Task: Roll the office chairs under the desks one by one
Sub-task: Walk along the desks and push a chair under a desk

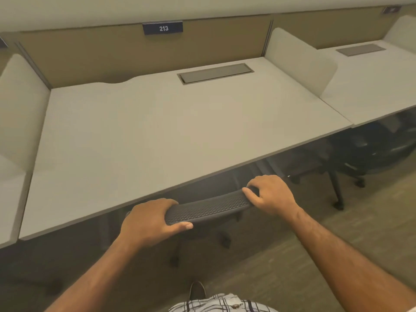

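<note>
Carpeted floor (281,273) fills the near field, where one shoe (197,290) and the hem of my checked shirt (222,304) mark where I stand, square behind the chair. Both arms reach forward. My left hand (149,221) wraps the left end of the chair back's mesh top rail (209,208), fingers curled over the far side, thumb pressed along the near edge; my right hand (271,194) clasps the right end likewise. Holding both ends, I judge, keeps the castors tracking straight. This office chair (207,224) sits mostly beneath the desk (157,131), its top rail just short of the desk's front edge. Beyond, a closed cable hatch (215,73) lies flush in the desktop; placard 213 (162,28) tops the rear partition. Rightward, another chair (369,154) stands tucked under the neighbouring desk (371,86).
</note>
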The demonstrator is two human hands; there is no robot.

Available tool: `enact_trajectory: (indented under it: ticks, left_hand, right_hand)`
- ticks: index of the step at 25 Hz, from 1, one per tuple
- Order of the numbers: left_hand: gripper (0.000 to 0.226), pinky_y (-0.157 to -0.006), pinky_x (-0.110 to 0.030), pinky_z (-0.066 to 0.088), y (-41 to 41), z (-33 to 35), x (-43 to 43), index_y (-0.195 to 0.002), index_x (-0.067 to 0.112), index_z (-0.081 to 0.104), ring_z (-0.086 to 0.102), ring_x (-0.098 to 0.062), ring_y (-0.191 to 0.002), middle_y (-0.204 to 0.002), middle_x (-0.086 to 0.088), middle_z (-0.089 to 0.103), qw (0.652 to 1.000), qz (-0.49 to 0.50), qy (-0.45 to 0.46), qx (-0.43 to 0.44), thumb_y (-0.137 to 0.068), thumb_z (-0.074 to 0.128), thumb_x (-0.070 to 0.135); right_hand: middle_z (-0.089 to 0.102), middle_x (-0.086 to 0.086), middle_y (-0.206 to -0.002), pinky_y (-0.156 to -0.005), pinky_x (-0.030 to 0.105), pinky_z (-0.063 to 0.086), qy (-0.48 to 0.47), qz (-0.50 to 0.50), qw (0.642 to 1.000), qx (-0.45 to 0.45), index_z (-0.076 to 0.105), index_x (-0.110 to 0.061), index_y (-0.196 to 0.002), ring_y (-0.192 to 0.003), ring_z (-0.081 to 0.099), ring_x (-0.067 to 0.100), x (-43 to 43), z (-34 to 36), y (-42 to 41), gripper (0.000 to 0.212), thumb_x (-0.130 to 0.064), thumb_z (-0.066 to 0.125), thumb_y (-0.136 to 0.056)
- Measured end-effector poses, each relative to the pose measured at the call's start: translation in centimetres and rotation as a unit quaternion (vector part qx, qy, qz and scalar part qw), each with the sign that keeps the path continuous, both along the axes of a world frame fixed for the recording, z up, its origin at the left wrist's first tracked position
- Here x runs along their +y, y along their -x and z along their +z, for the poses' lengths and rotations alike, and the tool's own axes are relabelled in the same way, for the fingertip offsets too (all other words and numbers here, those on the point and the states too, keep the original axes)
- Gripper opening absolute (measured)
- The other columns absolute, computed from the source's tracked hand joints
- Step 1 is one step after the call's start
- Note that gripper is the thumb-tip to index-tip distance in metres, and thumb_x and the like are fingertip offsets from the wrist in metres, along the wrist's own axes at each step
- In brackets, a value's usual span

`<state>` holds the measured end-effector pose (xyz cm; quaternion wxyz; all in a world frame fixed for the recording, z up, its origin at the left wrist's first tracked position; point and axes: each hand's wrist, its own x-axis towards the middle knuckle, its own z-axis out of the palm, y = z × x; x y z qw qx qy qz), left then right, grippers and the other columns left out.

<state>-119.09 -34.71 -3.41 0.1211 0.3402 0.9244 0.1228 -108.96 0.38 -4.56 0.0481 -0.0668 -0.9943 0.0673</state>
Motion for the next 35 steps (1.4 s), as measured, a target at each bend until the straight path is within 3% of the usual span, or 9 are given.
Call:
enact_trajectory:
  ticks: [7,13,17,23,28,32,35]
  left_hand:
    - [0.094,-0.076,-0.034,0.051,2.5,-0.4,5.3,-0.121,0.043,0.062,0.063,-0.007,-0.092,-0.101,0.022,0.068,0.999,0.035,-0.033,-0.010,-0.063,0.024,0.107]
    - [0.104,-0.088,-0.038,0.053,2.5,-1.0,9.6,-0.132,0.041,0.058,0.064,-0.013,-0.112,-0.126,0.018,0.068,0.998,0.064,-0.019,-0.021,-0.061,0.023,0.109]
    - [0.102,-0.089,-0.035,0.051,2.4,-0.8,11.7,-0.132,0.041,0.058,0.063,-0.011,-0.114,-0.129,0.019,0.066,0.997,0.078,-0.014,-0.012,-0.063,0.024,0.108]
    - [0.095,-0.084,-0.032,0.047,2.8,-0.2,12.1,-0.127,0.042,0.059,0.062,-0.007,-0.111,-0.124,0.025,0.065,0.996,0.089,-0.009,-0.008,-0.064,0.027,0.106]
    - [0.093,-0.085,-0.031,0.046,2.5,0.1,12.0,-0.125,0.043,0.060,0.061,-0.006,-0.110,-0.123,0.025,0.065,0.994,0.104,-0.004,-0.020,-0.063,0.031,0.106]
    - [0.094,-0.093,-0.032,0.049,2.2,0.1,12.1,-0.129,0.042,0.059,0.060,-0.007,-0.115,-0.127,0.026,0.063,0.994,0.102,0.006,-0.030,-0.064,0.031,0.105]
    - [0.087,-0.091,-0.032,0.049,1.7,0.1,11.6,-0.133,0.041,0.055,0.061,-0.008,-0.115,-0.127,0.024,0.063,0.998,0.061,0.000,-0.024,-0.073,0.031,0.099]
  right_hand:
    - [0.074,-0.008,-0.088,-0.071,0.036,0.055,-0.011,0.030,0.998,-0.057,0.074,-0.031,-0.095,-0.076,0.063,0.012,5.2,0.8,4.3,0.065,-0.067,0.020,-0.090]
    - [0.071,-0.008,-0.084,-0.071,0.037,0.054,-0.014,0.062,0.995,-0.078,0.072,-0.028,-0.089,-0.076,0.062,0.016,9.8,1.6,6.4,0.072,-0.071,0.014,-0.088]
    - [0.071,-0.007,-0.088,-0.073,0.037,0.052,0.000,0.090,0.993,-0.081,0.072,-0.025,-0.091,-0.080,0.062,0.018,11.9,2.2,7.3,0.073,-0.070,0.015,-0.088]
    - [0.071,-0.008,-0.082,-0.066,0.035,0.050,0.014,0.095,0.995,-0.034,0.073,-0.025,-0.088,-0.073,0.062,0.016,12.9,1.3,7.3,0.066,-0.067,0.023,-0.091]
    - [0.066,-0.008,-0.070,-0.053,0.027,0.031,0.004,0.101,0.995,-0.005,0.064,-0.027,-0.074,-0.064,0.057,0.016,13.1,0.4,7.4,0.059,-0.068,0.025,-0.091]
    - [0.066,-0.007,-0.072,-0.057,0.031,0.036,0.025,0.075,0.997,0.015,0.068,-0.023,-0.080,-0.069,0.060,0.017,12.8,0.2,6.1,0.062,-0.066,0.026,-0.091]
    - [0.069,-0.003,-0.087,-0.071,0.034,0.041,0.103,0.048,0.991,0.076,0.070,-0.018,-0.097,-0.083,0.061,0.019,11.3,0.0,3.9,0.052,-0.057,0.035,-0.094]
